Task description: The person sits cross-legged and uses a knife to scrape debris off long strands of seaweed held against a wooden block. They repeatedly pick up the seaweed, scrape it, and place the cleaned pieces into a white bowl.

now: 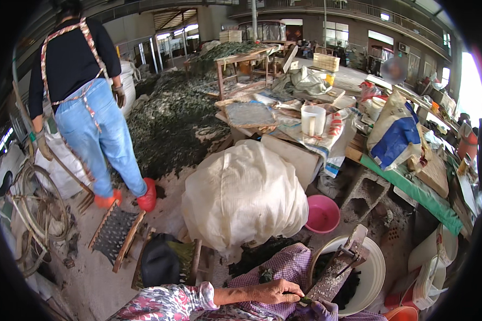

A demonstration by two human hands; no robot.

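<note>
My left hand (274, 291) is bare and reaches in from the left, its fingertips closed on a small dark green piece (305, 300). Close beside it, my right hand (324, 310), in a purple glove, touches the same piece; its fingers are partly cut off by the lower edge. Both hands are at the lower end of a worn board (330, 283) with a metal fitting (350, 253), which lies across a cream plastic bucket (375, 277). Dark material lies inside the bucket. A checked cloth (287, 261) covers my lap, with a dark green clump (265, 275) on it.
A large white sack (241, 192) and a pink basin (322, 214) stand ahead. Small stools (118, 234) are at left. A person (84, 80) in red shoe covers stands there holding a long-handled fork (70, 168), beside a dark green heap (172, 120). A green-edged bench (409, 188) is at right.
</note>
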